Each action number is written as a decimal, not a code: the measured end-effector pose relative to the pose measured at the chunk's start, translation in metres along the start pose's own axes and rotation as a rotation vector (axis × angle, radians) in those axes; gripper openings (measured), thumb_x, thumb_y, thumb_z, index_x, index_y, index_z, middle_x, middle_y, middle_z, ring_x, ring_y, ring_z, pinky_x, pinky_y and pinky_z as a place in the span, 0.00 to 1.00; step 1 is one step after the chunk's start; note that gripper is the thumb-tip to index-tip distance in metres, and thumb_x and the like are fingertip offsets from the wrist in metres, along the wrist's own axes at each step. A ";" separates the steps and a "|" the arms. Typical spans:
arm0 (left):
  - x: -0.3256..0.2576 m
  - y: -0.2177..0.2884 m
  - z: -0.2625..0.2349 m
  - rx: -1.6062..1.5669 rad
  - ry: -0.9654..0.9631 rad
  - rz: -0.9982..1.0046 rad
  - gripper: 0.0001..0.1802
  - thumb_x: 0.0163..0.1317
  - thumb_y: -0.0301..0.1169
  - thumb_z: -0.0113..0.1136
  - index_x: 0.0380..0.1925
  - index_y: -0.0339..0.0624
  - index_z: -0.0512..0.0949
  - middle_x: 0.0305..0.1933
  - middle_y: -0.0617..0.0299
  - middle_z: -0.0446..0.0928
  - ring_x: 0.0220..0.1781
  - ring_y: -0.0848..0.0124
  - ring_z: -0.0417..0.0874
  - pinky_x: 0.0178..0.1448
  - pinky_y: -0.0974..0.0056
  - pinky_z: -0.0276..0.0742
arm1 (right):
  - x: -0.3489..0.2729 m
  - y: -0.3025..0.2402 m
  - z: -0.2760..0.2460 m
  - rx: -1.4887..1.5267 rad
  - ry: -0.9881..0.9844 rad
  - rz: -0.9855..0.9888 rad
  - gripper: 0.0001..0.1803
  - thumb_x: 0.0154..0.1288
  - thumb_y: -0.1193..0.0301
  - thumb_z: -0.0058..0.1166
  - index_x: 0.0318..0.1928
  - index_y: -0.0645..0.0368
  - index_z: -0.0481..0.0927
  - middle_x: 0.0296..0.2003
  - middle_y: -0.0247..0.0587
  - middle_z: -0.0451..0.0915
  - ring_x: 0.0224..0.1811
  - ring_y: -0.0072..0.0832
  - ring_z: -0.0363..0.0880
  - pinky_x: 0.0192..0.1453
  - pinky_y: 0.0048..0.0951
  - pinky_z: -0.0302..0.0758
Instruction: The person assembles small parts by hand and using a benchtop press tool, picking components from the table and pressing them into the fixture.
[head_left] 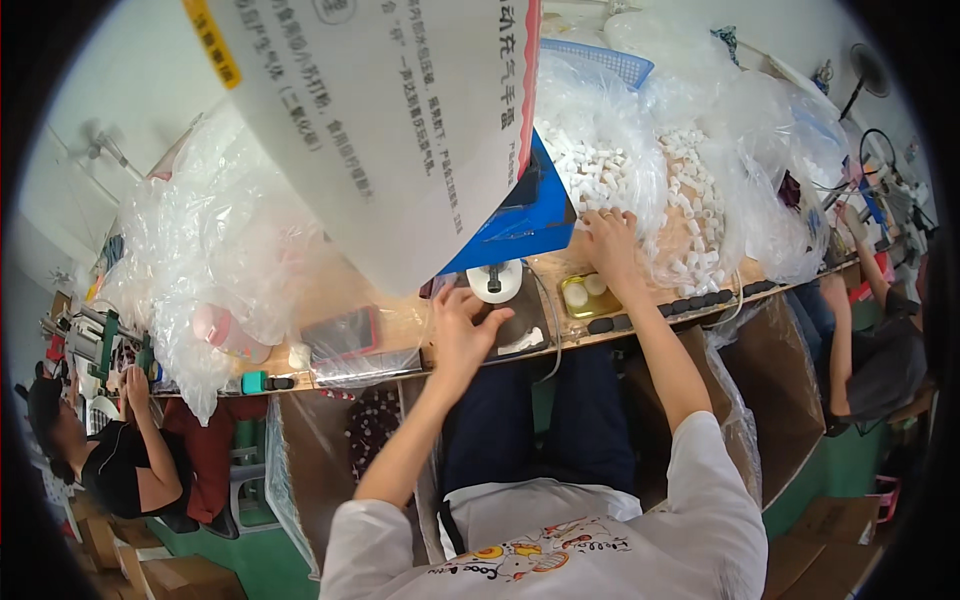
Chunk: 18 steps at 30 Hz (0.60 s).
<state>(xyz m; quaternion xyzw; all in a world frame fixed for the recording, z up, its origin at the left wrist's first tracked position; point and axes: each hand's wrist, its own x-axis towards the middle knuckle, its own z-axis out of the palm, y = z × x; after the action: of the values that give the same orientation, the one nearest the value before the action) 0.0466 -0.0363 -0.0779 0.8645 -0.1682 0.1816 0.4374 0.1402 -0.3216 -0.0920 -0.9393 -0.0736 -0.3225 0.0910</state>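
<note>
My left hand [465,338] is at the front of a blue tabletop machine [520,215], beside its white round part with a dark tip [495,282]. Its thumb and fingers are apart, and I see nothing between them. Below lies a dark base plate [520,318] with a white patch at its front edge. My right hand [612,250] reaches to the near edge of a heap of small white plastic pieces [590,170], fingers spread and bent; the fingertips are partly hidden. Under my right wrist stands a yellow-green dish [590,297] with round whitish things in it.
A large printed sheet [390,130] hangs in front, hiding much of the machine. Clear plastic bags [220,210] bulge at both sides. A red-edged phone-like slab [345,335] and a pink bottle [225,330] lie left. Cardboard boxes [765,390] stand below; people sit both sides.
</note>
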 end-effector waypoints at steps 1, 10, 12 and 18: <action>0.002 0.010 0.003 0.031 0.001 -0.010 0.16 0.50 0.37 0.77 0.38 0.44 0.89 0.40 0.59 0.85 0.55 0.60 0.79 0.76 0.45 0.56 | 0.001 0.002 -0.001 -0.008 0.006 0.007 0.07 0.58 0.74 0.57 0.38 0.58 0.82 0.37 0.46 0.83 0.48 0.40 0.78 0.58 0.47 0.65; -0.009 -0.003 -0.004 -0.145 -0.131 -0.013 0.30 0.48 0.31 0.77 0.54 0.39 0.81 0.60 0.52 0.79 0.64 0.53 0.76 0.74 0.54 0.64 | -0.005 -0.004 0.003 0.373 -0.222 0.080 0.12 0.58 0.75 0.61 0.43 0.60 0.80 0.38 0.52 0.82 0.43 0.55 0.81 0.46 0.46 0.78; -0.021 0.008 -0.012 -0.354 0.037 -0.114 0.34 0.51 0.27 0.75 0.60 0.38 0.77 0.62 0.49 0.78 0.66 0.54 0.76 0.73 0.56 0.67 | -0.002 -0.015 0.001 0.421 -0.200 0.131 0.12 0.59 0.76 0.62 0.44 0.60 0.81 0.36 0.51 0.83 0.39 0.51 0.82 0.45 0.45 0.78; -0.018 0.005 -0.018 -0.336 0.060 -0.138 0.24 0.53 0.26 0.73 0.52 0.39 0.82 0.61 0.48 0.79 0.64 0.51 0.78 0.66 0.54 0.72 | -0.006 -0.057 -0.040 0.937 -0.165 0.391 0.12 0.60 0.75 0.64 0.45 0.59 0.83 0.30 0.38 0.83 0.33 0.29 0.82 0.41 0.34 0.78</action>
<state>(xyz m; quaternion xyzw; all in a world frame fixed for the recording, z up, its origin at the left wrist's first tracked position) 0.0254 -0.0221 -0.0729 0.7829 -0.1235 0.1464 0.5920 0.1005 -0.2755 -0.0572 -0.8163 -0.0402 -0.1565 0.5546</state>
